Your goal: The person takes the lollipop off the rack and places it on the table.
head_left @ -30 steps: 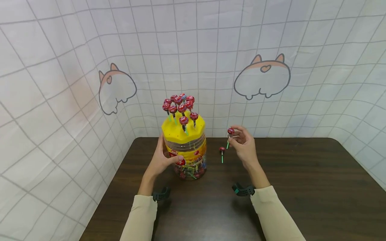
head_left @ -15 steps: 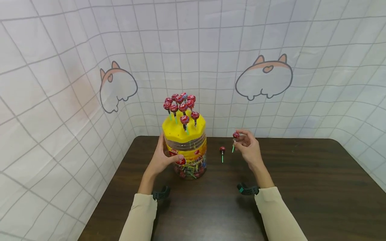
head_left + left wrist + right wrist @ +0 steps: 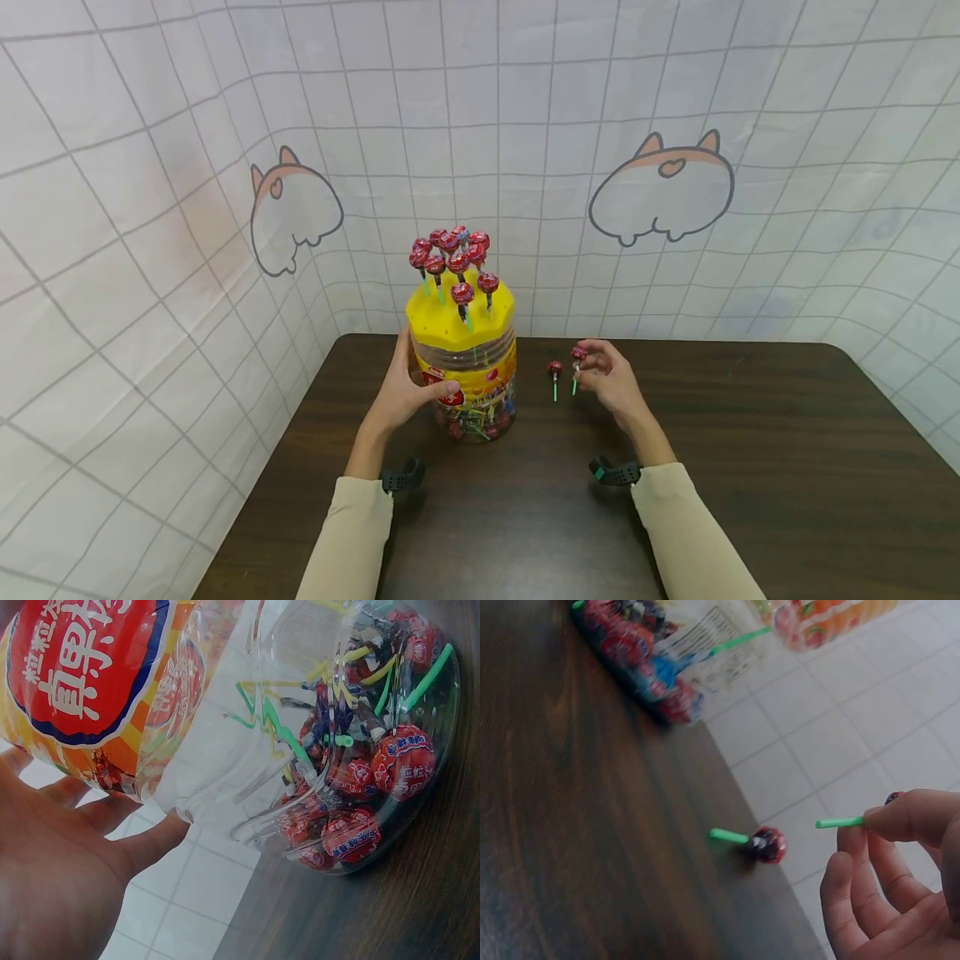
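Fingers of the left hand curve round the jar, presumably steadying it. Right of the jar, the right hand pinches a lollipop, lower and nearer the jar than half a second ago. Between them lies a loose lollipop; upright lollipops stand in the jar's lid.

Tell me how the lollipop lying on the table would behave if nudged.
The lollipop would probably roll, perhaps in a curve, since its head is round and wider than its stick. It's likely light, being far smaller than the candy jar. The stick looks thin but straight, so I'd expect stiffness rather than flop.
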`<state>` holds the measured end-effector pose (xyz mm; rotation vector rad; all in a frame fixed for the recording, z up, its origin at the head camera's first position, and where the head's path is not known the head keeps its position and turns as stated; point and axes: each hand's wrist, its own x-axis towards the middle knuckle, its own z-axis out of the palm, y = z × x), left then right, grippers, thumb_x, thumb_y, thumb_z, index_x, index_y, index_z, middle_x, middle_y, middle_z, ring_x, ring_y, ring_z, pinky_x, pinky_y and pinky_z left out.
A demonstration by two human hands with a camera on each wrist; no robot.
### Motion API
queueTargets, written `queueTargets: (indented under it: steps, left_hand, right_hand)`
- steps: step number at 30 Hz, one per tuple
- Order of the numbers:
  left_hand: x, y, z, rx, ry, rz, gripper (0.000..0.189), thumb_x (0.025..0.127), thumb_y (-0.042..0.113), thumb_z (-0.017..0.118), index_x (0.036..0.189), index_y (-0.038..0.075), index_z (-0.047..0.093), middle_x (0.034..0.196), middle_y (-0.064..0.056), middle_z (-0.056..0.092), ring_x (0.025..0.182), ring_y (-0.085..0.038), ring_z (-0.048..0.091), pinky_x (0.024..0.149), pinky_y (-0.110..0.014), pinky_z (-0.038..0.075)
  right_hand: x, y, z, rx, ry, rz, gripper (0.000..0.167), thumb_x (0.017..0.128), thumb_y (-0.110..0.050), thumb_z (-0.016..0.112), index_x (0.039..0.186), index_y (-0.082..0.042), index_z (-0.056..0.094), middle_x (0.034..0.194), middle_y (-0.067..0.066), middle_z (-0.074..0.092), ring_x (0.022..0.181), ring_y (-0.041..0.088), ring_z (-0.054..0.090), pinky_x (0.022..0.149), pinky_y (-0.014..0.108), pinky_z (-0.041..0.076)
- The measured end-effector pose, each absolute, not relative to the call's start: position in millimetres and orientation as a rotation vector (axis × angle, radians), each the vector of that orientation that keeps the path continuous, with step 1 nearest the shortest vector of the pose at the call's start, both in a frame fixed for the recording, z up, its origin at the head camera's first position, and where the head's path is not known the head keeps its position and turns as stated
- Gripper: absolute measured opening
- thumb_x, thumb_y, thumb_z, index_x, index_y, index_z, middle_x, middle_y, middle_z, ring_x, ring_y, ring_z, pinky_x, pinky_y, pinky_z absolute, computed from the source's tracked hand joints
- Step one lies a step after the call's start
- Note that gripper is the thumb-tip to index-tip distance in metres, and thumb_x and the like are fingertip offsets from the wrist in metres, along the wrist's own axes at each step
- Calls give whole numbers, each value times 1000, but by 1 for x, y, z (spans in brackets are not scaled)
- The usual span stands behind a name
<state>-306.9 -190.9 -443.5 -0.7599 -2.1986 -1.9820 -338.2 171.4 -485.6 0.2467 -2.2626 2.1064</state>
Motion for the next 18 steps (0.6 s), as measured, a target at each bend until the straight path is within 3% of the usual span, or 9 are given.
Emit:
queueTargets:
  steps: [7, 18]
  left_hand:
    - [-306, -192, -444, -747, -2212, -1981, 107, 84, 16, 84, 161, 40, 14, 154, -1, 41, 135, -24, 52, 107, -39, 53]
    - [-306, -191, -443, -734, -2222, -1957, 106, 85, 16, 83, 161, 40, 13, 156, -1, 40, 135, -26, 50, 109, -49, 49]
  right_hand:
    - [-340, 175, -499, 221, -2361, 2114, 56, 91, 10, 63, 143, 0, 45, 111, 24, 63, 82, 9, 65, 73, 25, 57]
    - [-342, 181, -503, 228, -2402, 2143, 58, 88, 11, 64, 142, 2, 46, 105, 17, 64, 81, 10, 65, 74, 24, 58]
